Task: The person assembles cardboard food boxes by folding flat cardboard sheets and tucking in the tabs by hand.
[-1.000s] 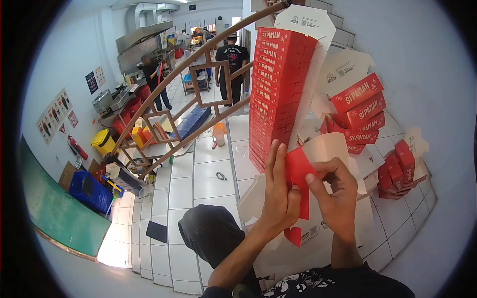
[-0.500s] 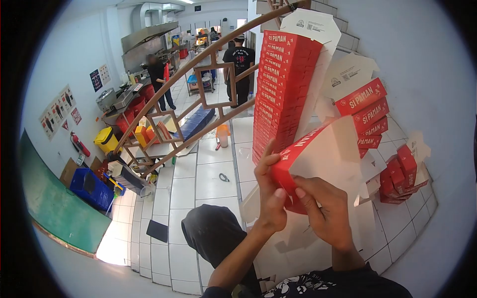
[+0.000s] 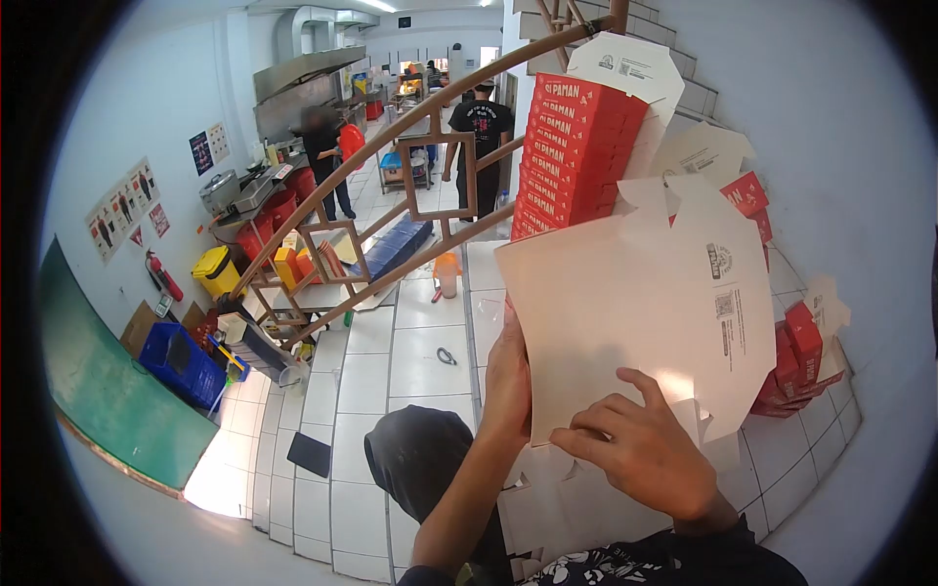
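A partly folded paperboard food box (image 3: pixel 625 303) is in front of me, its broad white side with small printing and a code facing me. My left hand (image 3: pixel 506 381) is closed on its left edge, the fingers partly hidden behind the board. My right hand (image 3: pixel 640 444) is at the lower part of the white panel, fingers apart and not gripping; whether a fingertip touches the board I cannot tell. Behind the box rises a tall stack of nested red boxes (image 3: pixel 572 156) marked SI PAMAN.
More red boxes (image 3: pixel 801 342) lie on the tiles to the right, beside the wall. A brown railing (image 3: pixel 366 151) crosses ahead. An orange-topped cup (image 3: pixel 447 275), a dark ring-like item (image 3: pixel 447 356) and a black flat object (image 3: pixel 309 454) lie on the tiled steps. Two people stand beyond.
The box has turned from its red side, so its white panel now faces me. My right hand has let go of the folded edge and its fingers have spread. The view shifted slightly.
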`<state>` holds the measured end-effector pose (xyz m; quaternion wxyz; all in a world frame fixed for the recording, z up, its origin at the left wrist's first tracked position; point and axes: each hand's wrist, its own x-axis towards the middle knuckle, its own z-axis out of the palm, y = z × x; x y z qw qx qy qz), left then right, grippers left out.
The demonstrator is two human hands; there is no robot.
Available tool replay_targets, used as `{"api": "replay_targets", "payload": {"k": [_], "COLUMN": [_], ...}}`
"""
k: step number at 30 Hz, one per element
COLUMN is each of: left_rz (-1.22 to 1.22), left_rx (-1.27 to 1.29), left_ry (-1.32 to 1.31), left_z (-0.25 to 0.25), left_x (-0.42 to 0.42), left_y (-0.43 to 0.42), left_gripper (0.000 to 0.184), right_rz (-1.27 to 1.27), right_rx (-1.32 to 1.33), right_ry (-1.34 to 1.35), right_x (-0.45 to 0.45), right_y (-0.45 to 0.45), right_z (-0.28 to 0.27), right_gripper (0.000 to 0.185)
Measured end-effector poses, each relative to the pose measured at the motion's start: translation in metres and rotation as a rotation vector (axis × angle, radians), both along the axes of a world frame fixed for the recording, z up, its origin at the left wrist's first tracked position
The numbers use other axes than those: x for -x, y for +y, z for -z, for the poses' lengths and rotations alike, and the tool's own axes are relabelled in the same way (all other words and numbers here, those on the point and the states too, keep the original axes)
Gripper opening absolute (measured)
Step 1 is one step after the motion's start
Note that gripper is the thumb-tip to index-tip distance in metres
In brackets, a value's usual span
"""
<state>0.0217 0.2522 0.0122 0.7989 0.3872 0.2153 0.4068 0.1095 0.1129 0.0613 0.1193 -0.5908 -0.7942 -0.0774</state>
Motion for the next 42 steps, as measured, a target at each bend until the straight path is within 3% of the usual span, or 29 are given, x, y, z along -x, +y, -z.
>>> {"api": "replay_targets", "payload": {"k": [4,6,7,9,11,13,15,19,21,24,26,28,31,33,34,39,42], "left_rz": [-0.09,-0.163,-0.148,-0.119,-0.126,-0.168,-0.245,-0.367,-0.39,-0.392,-0.305,-0.268,-0.397,-0.327,-0.291,-0.323,-0.274], "left_rx": [-0.037,0.029,0.062,0.12,0.104,0.053,-0.035,-0.214,-0.256,-0.152,0.013,0.087,-0.059,-0.05,-0.045,-0.022,-0.037], "left_ry": [-0.203,-0.25,-0.26,-0.286,-0.265,-0.21,-0.122,-0.196,-0.168,-0.202,-0.344,-0.363,-0.312,-0.31,-0.308,-0.366,-0.424], "left_z": [0.01,0.004,0.007,0.015,0.021,0.017,0.007,0.021,0.022,0.014,0.018,0.027,0.024,0.02,0.018,0.013,0.024], "left_x": [-0.003,-0.002,-0.001,0.001,0.0,-0.002,-0.002,-0.012,-0.012,-0.009,-0.007,-0.005,-0.01,-0.007,-0.006,-0.011,-0.013], "left_y": [0.004,0.003,0.004,0.009,0.011,0.01,0.003,0.008,0.008,0.01,0.012,0.017,0.013,0.012,0.011,0.009,0.011], "left_gripper": [0.049,0.042,0.043,0.044,0.045,0.046,0.047,0.046,0.046,0.04,0.036,0.036,0.037,0.038,0.039,0.037,0.029], "right_rz": [0.034,0.318,0.391,0.507,0.6,0.5,0.442,0.489,0.005,-0.021,-0.131,-0.066,0.147,0.181,0.141,0.233,0.277], "right_rx": [-0.317,-0.823,-1.033,-1.18,-1.052,-0.842,-0.701,-0.542,-0.27,-0.235,-0.331,-0.523,-0.579,-0.507,-0.513,-0.636,-0.628], "right_ry": [0.215,0.364,0.584,0.914,1.125,1.368,1.429,1.36,0.725,0.659,1.229,1.56,1.253,1.006,1.07,0.686,0.748], "right_x": [-0.012,-0.036,-0.053,-0.079,-0.092,-0.1,-0.096,-0.044,-0.038,-0.027,-0.045,-0.05,-0.048,-0.036,-0.035,-0.024,-0.024], "right_y": [-0.008,-0.02,-0.022,-0.028,-0.035,-0.039,-0.044,-0.041,-0.029,-0.022,-0.022,-0.02,-0.015,-0.013,-0.009,0.007,0.012], "right_z": [-0.011,0.003,0.006,0.004,0.003,0.012,0.02,0.036,0.023,0.009,0.035,0.064,0.066,0.054,0.058,0.046,0.051], "right_gripper": [0.027,0.037,0.04,0.046,0.05,0.052,0.051,0.048,0.058,0.055,0.046,0.035,0.026,0.024,0.022,0.027,0.026]}}
